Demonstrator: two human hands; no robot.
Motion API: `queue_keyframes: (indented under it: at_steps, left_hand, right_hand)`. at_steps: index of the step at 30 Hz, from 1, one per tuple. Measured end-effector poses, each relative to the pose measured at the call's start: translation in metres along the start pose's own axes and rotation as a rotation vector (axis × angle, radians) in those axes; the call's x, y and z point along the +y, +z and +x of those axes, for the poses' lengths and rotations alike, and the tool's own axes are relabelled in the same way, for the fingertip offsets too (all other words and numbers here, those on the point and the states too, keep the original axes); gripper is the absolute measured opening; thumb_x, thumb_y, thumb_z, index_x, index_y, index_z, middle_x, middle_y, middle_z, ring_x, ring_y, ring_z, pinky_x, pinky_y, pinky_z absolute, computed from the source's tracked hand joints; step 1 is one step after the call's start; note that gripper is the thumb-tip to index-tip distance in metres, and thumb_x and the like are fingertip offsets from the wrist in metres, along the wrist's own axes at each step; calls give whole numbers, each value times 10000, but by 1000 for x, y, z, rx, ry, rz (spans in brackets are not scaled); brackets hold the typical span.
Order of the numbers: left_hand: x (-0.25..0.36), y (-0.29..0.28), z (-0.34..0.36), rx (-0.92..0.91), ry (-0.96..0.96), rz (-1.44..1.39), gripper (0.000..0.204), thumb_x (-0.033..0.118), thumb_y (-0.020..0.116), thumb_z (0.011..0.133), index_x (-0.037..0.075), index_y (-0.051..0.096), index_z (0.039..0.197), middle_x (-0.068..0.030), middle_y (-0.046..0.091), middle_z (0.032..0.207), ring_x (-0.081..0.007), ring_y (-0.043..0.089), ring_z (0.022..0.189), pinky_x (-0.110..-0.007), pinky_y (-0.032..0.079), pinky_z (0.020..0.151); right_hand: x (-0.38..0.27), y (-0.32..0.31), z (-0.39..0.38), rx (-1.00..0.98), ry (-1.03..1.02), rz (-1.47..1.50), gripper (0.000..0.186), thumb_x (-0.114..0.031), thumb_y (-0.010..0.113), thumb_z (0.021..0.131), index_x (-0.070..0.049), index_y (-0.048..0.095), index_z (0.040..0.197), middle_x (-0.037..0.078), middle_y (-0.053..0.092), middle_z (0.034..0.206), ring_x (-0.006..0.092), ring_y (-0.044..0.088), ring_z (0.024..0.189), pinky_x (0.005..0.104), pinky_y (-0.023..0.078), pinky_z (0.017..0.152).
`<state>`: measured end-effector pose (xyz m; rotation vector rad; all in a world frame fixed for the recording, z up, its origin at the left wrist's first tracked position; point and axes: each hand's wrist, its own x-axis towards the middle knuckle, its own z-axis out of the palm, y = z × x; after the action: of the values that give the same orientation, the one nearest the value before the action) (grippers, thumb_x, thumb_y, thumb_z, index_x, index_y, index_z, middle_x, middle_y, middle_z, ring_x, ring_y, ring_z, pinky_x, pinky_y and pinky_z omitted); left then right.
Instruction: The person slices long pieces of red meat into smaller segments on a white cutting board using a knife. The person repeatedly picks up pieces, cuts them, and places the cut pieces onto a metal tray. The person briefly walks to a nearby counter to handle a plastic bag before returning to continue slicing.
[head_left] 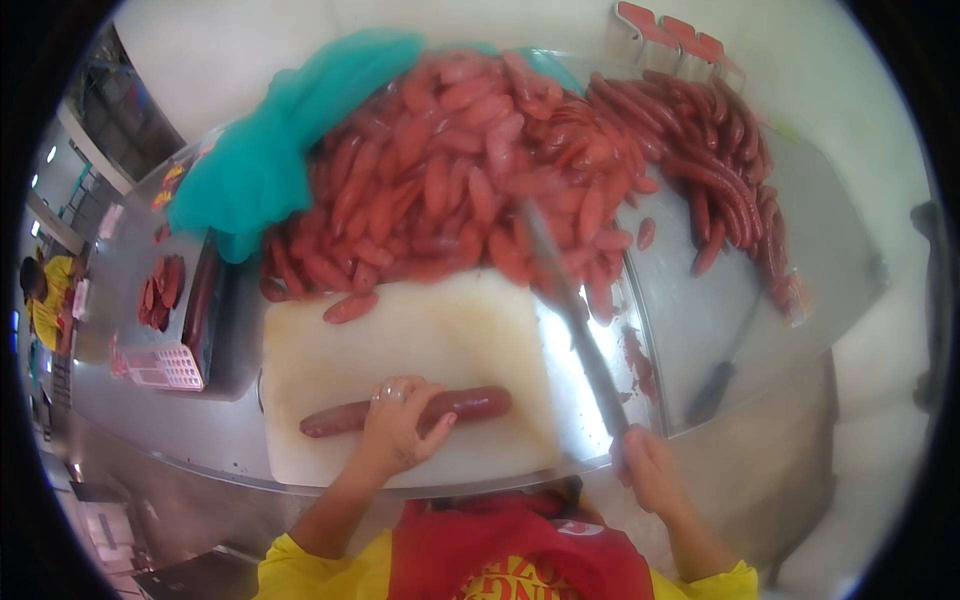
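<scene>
My left hand (400,425) is wrapped over the middle of a thick dark-red sausage (475,403), which lies crosswise on a white cutting board (440,325). Its left end narrows to a rounded tip; the right end sticks out past my thumb. My right hand (652,470) grips the handle of a long knife (574,318), held to the right of the board with its blade slanting away over the table. Beyond the board rises a big heap of oval sausage slices (430,165). A single slice (350,307) rests on the board's far edge.
Whole sausages (720,150) are piled at the far right of the metal table (690,300). A second, dark-handled knife (712,390) lies nearer. Green netting (245,185) covers the heap's left side. Farther left are a pink-white basket (165,368) and a co-worker in yellow (48,305).
</scene>
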<state>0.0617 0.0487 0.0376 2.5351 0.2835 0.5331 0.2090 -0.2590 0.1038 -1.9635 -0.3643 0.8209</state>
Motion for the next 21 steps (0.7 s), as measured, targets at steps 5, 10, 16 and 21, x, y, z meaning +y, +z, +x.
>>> queue_keyframes:
  at_steps: [5, 10, 16, 21]
  left_hand:
    - [13, 26, -15, 228, 166, 70, 296, 170, 796, 639, 177, 608, 867, -18, 535, 916, -229, 506, 881, -378, 356, 774]
    - [12, 38, -16, 327, 194, 98, 283, 191, 808, 628, 185, 593, 812, -1, 525, 886, -225, 491, 864, -383, 351, 777]
    - [11, 45, -16, 389, 121, 129, 242, 190, 792, 638, 186, 608, 794, 9, 554, 889, -208, 512, 871, -373, 371, 777]
    - [13, 48, -16, 412, 75, 140, 275, 184, 801, 615, 185, 593, 794, 6, 541, 863, -217, 504, 856, -379, 368, 785]
  right_hand:
    - [-5, -7, 12, -111, -48, -648, 557, -514, 409, 997, -20, 600, 825, 171, 586, 601, 337, 609, 576, 429, 488, 574]
    - [-44, -48, 20, -257, -167, -1108, 560, -546, 431, 971, -41, 609, 806, 188, 608, 607, 411, 632, 604, 493, 504, 576]
    - [-75, -84, 32, -342, -123, -1229, 569, -546, 432, 968, -32, 629, 823, 196, 620, 627, 414, 629, 603, 491, 510, 587]
    - [-41, -7, 105, -508, -222, -1072, 671, -586, 359, 973, 3, 648, 833, 254, 635, 694, 432, 646, 709, 504, 514, 664]
